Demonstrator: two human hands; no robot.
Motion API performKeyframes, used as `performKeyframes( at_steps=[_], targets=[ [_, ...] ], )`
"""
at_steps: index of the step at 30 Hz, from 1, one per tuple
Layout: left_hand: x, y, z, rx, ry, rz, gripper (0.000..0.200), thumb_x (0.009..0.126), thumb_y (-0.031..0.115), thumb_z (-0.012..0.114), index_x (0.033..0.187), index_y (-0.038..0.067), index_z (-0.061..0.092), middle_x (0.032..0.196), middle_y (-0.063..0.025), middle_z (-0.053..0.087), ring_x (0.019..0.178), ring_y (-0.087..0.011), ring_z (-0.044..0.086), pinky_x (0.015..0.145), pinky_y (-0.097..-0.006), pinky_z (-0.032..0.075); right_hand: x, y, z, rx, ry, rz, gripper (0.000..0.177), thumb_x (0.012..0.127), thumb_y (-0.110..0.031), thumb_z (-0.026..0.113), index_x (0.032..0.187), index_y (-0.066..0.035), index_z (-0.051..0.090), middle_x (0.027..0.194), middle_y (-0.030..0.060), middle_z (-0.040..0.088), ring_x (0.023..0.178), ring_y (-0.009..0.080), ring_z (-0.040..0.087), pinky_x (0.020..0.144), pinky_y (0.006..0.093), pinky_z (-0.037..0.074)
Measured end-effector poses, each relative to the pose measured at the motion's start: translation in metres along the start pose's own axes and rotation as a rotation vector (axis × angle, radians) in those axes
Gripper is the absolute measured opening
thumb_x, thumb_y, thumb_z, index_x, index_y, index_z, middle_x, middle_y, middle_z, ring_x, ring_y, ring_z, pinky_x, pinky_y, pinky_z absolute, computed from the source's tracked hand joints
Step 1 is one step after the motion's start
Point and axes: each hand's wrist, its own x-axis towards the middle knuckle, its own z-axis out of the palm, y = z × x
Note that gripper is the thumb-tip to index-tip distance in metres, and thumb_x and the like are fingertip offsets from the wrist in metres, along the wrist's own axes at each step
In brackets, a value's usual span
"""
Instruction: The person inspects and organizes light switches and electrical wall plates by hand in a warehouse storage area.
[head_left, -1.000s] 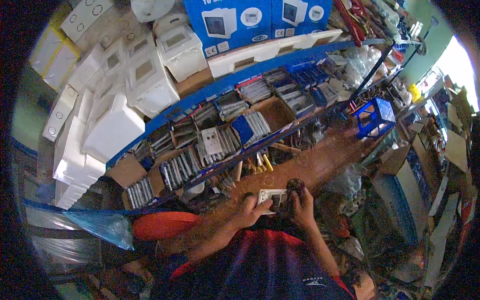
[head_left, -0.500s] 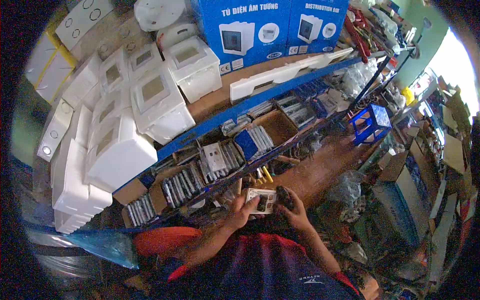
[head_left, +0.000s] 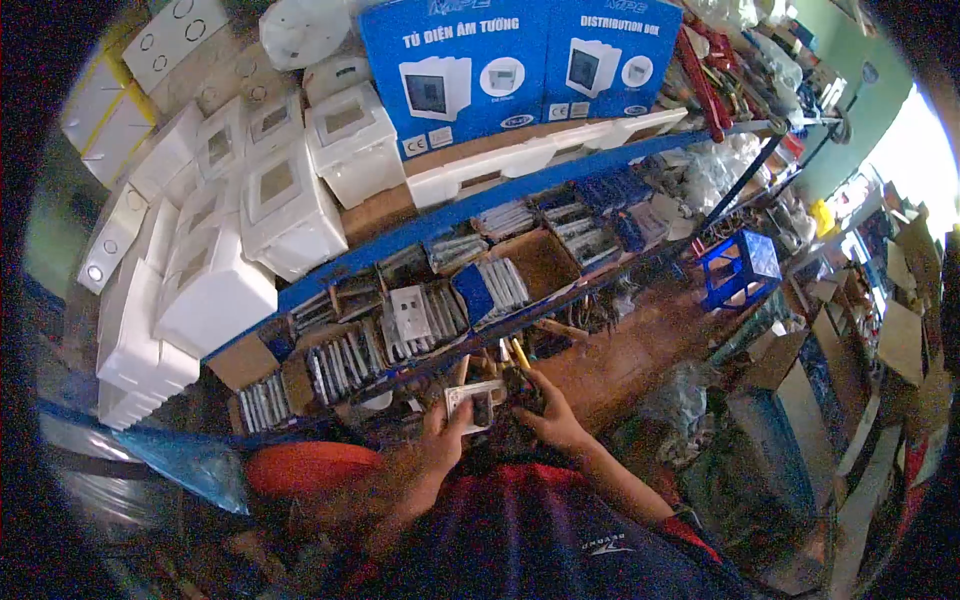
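Observation:
My left hand (head_left: 441, 437) grips a white wall switch or socket plate (head_left: 492, 386) by its left side, thumb across the front. A dark rectangular opening or insert shows in the middle of the plate. Just to the right, my right hand (head_left: 552, 418) is curled around something dark (head_left: 518, 388), too shadowed to name. A small gap lies between my right hand and the plate. Both hands are held in front of my body, below the shelf with packed plates (head_left: 428, 318).
White electrical enclosures (head_left: 292, 210) and blue distribution box cartons (head_left: 465, 75) stand on the upper shelf. A blue-edged shelf (head_left: 400, 232) runs diagonally above my hands. A blue stool (head_left: 740, 268) is on the floor, with cardboard (head_left: 905, 335) at the right and a red rounded object (head_left: 310, 468) at the left.
My right hand has drawn away from the plate, taking the dark thing along. The plate has shifted left with my left hand. The view has moved slightly.

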Motion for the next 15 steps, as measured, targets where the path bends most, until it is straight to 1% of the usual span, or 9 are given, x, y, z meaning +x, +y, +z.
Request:
performKeyframes(
  at_steps=[2,3,5,6,8,9,12,14,15],
  targets=[
    [-0.007,0.005,0.012,-0.065,0.004,-0.024,0.027,0.089,0.028,0.055,0.094,0.002,0.060,0.083,-0.0030,0.059,0.074,-0.0126,0.053,0.064,-0.0290,0.042,-0.006,-0.001,-0.005,-0.024,0.043,0.023,0.059,0.081,-0.006,0.064,0.131,0.001,0.034,0.112,0.0098,0.055,0.105,0.0168,0.050,0.091,0.0299,0.039],
    [-0.009,0.009,0.017,-0.097,0.005,-0.034,0.026,0.089,0.028,0.055,0.094,0.002,0.060,0.083,-0.0033,0.059,0.074,-0.0132,0.054,0.065,-0.0298,0.042,-0.009,0.002,-0.008,-0.063,0.056,-0.034,0.056,0.081,-0.005,0.062,0.129,0.001,0.035,0.112,0.0103,0.055,0.105,0.0169,0.050,0.091,0.0299,0.039],
    [-0.017,0.036,0.024,-0.121,-0.066,-0.093,0.025,0.089,0.025,0.055,0.094,0.002,0.060,0.083,-0.0041,0.059,0.076,-0.0144,0.054,0.067,-0.0311,0.043,-0.009,0.015,-0.016,-0.142,0.082,-0.153,0.050,0.081,-0.003,0.059,0.127,0.002,0.038,0.111,0.0112,0.055,0.104,0.0171,0.051,0.090,0.0299,0.040],
    [-0.023,0.046,0.028,-0.134,-0.100,-0.124,0.024,0.089,0.024,0.055,0.094,0.001,0.059,0.084,-0.0046,0.059,0.077,-0.0149,0.054,0.068,-0.0318,0.043,-0.007,0.023,-0.019,-0.175,0.133,-0.186,0.047,0.082,-0.003,0.058,0.125,0.002,0.040,0.110,0.0114,0.056,0.102,0.0172,0.052,0.089,0.0298,0.041],
    [-0.039,0.052,0.044,-0.086,-0.048,-0.091,0.026,0.089,0.025,0.055,0.104,0.004,0.056,0.088,-0.0009,0.057,0.079,-0.0121,0.052,0.071,-0.0284,0.043,-0.007,0.033,-0.024,-0.242,0.229,-0.245,0.040,0.082,-0.002,0.055,0.120,0.003,0.044,0.107,0.0118,0.057,0.099,0.0174,0.054,0.086,0.0297,0.042],
    [-0.047,0.052,0.052,-0.062,-0.017,-0.076,0.028,0.089,0.025,0.055,0.108,0.006,0.055,0.090,0.0010,0.057,0.081,-0.0107,0.051,0.072,-0.0267,0.043,-0.010,0.034,-0.029,-0.259,0.208,-0.211,0.038,0.082,-0.003,0.055,0.119,0.003,0.045,0.106,0.0117,0.058,0.097,0.0175,0.054,0.085,0.0297,0.042],
    [-0.062,0.032,0.067,-0.143,0.149,-0.025,0.022,0.089,0.023,0.055,0.094,0.002,0.058,0.084,-0.0029,0.057,0.081,-0.0118,0.053,0.071,-0.0287,0.043,-0.015,0.022,-0.035,-0.313,0.165,-0.126,0.033,0.083,-0.003,0.054,0.115,0.003,0.048,0.102,0.0112,0.059,0.092,0.0180,0.056,0.083,0.0297,0.044],
    [-0.073,0.041,0.077,-0.236,0.170,-0.083,0.022,0.089,0.023,0.054,0.098,0.002,0.057,0.087,-0.0023,0.058,0.082,-0.0115,0.053,0.073,-0.0285,0.043,-0.022,0.011,-0.034,-0.361,0.167,-0.082,0.032,0.083,-0.004,0.054,0.114,0.003,0.049,0.099,0.0108,0.060,0.089,0.0180,0.057,0.081,0.0298,0.044],
    [-0.077,0.044,0.080,-0.284,0.180,-0.108,0.022,0.090,0.023,0.054,0.099,0.003,0.056,0.089,-0.0020,0.058,0.083,-0.0113,0.053,0.074,-0.0284,0.043,-0.024,0.012,-0.037,-0.353,0.138,-0.050,0.032,0.083,-0.004,0.054,0.114,0.003,0.049,0.100,0.0107,0.059,0.090,0.0178,0.056,0.082,0.0296,0.044]
  ],
)
